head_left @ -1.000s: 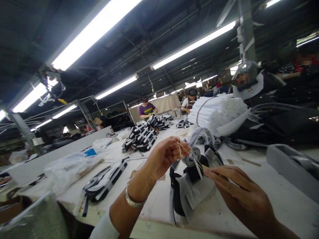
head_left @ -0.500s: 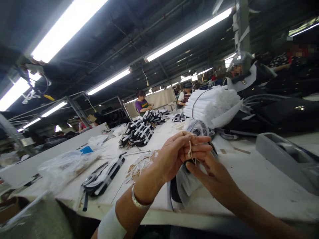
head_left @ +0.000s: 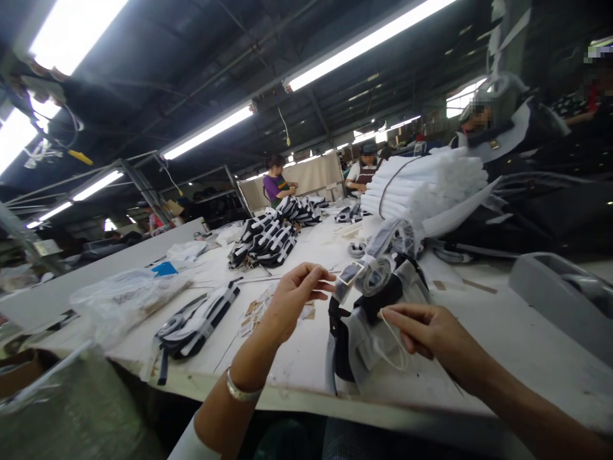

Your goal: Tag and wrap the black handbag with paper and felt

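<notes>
A black bag (head_left: 342, 358) partly wrapped in clear-white film stands near the table's front edge. On top of it lies a coiled, plastic-wrapped strap (head_left: 376, 276) with a rectangular metal buckle (head_left: 350, 273). My left hand (head_left: 299, 295) is left of the buckle, fingers apart and curved, with nothing visible in it. My right hand (head_left: 419, 327) pinches a thin white string (head_left: 400, 361) between thumb and forefinger, at the bag's right side. The string hangs in a loop below the fingers.
Left on the white table (head_left: 268, 370) lie a black-and-white strap bundle (head_left: 198, 322), plastic bags (head_left: 124, 300) and small tags (head_left: 253, 316). Behind are piled bundles (head_left: 265, 239) and a white stack (head_left: 407, 188). A grey tape dispenser (head_left: 550, 300) sits right. Two people stand across the table.
My hands have moved apart, the left one leftward and the right one rightward with the string. The bag and its coiled strap are now more exposed. The camera view has shifted slightly.
</notes>
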A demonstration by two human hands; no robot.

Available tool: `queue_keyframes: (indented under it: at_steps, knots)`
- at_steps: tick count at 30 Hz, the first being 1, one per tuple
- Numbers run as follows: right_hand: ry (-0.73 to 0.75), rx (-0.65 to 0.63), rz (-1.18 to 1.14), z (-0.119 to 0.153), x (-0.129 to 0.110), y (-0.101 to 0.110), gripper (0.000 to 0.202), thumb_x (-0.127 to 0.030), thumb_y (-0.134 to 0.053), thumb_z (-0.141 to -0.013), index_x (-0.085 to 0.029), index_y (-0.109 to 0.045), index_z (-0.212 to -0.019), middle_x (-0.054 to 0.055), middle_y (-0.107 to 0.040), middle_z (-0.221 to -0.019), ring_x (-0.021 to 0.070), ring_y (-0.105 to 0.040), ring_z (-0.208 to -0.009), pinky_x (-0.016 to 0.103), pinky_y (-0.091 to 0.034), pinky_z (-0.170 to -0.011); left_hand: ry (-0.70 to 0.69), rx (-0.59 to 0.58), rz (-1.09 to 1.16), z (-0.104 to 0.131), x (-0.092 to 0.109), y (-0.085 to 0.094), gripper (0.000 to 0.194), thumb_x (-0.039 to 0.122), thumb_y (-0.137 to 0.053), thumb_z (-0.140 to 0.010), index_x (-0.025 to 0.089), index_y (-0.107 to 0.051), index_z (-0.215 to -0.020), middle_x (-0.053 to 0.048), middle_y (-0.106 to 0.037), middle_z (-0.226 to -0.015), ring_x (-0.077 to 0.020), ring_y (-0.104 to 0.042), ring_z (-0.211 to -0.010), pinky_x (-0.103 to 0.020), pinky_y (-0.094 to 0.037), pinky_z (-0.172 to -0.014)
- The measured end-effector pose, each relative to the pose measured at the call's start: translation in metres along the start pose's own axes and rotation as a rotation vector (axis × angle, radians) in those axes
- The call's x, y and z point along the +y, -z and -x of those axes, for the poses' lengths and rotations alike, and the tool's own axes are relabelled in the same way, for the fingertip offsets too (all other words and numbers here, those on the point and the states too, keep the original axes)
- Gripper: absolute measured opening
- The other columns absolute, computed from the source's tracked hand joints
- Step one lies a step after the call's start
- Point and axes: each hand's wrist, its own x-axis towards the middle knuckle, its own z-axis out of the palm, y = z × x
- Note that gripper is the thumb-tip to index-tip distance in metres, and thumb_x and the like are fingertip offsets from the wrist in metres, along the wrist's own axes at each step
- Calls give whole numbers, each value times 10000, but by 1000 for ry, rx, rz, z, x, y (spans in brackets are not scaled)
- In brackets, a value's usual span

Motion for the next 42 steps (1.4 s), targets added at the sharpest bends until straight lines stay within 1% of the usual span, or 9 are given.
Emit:
queue_keyframes:
  at_steps: [2,5,10,13,18,24,28,35,42]
  knots:
    - [24,16,141,-12,1,-5,456,-563,-657,-840,-153,-793,-984,-11,-550,-457,117,-409,-411,239,-282,-413,4,33,-57,-9,-14,14,306,489,-664,-899,188,-677,-951,-48,-718,-1035,-120,-654,-848,-190,-452,-667]
    - [99,35,311,-26,0,-16,414,-523,-604,-891,-173,-798,-996,-10,-580,-453,154,-505,-451,268,-359,-476,72,-102,-87,-23,-32,23,317,445,-762,-818,168,-738,-972,-39,-723,-916,-103,-603,-735,-181,-372,-579]
    - [195,92,391,-40,-5,-39,401,-477,-567,-930,-164,-794,-1033,-10,-610,-464,183,-578,-474,292,-420,-539,140,-395,-2,-38,-43,13,449,417,-871,-674,169,-762,-1032,-53,-740,-934,-179,-650,-870,-280,-486,-826]
    - [203,127,383,-45,-9,-48,404,-473,-571,-918,-150,-794,-1013,-3,-619,-479,187,-576,-476,295,-431,-549,185,-453,49,-43,-46,9,522,383,-925,-589,153,-765,-1029,-52,-734,-870,-187,-657,-813,-300,-507,-805]
    - [197,86,325,-42,-5,-43,475,-565,-526,-945,-160,-767,-886,-8,-556,-497,159,-523,-499,278,-395,-526,204,-286,178,-41,-55,26,508,413,-852,-732,167,-724,-1158,-16,-678,-821,-135,-631,-816,-263,-515,-829]
    - [123,-39,-50,-25,11,-38,634,-638,-692,-827,-183,-631,-1264,-24,-552,-658,148,-539,-569,244,-450,-496,162,-84,422,-10,-57,39,453,440,-782,-826,194,-685,-1194,33,-554,-736,-143,-661,-907,-326,-521,-984]
    - [120,-99,-178,-12,17,-38,515,-573,-763,-800,-217,-648,-1155,52,-686,-902,212,-673,-817,302,-579,-700,69,-40,618,8,-60,27,339,332,-743,-878,190,-691,-1181,20,-603,-786,-102,-644,-815,-335,-535,-984]
    - [20,-316,-501,6,9,-39,409,-450,-742,-869,-285,-699,-1241,101,-716,-1218,270,-671,-1134,404,-552,-987,-58,-17,607,21,-61,16,416,107,-681,-817,239,-701,-1212,-42,-719,-1153,-78,-625,-780,-273,-514,-920]
    - [293,-28,-31,-4,3,-48,335,-443,-749,-835,-237,-769,-1098,85,-754,-1060,266,-716,-987,358,-610,-892,-171,-6,439,21,-60,14,426,149,-687,-834,300,-691,-1233,-85,-640,-1380,-53,-614,-656,-265,-509,-784]
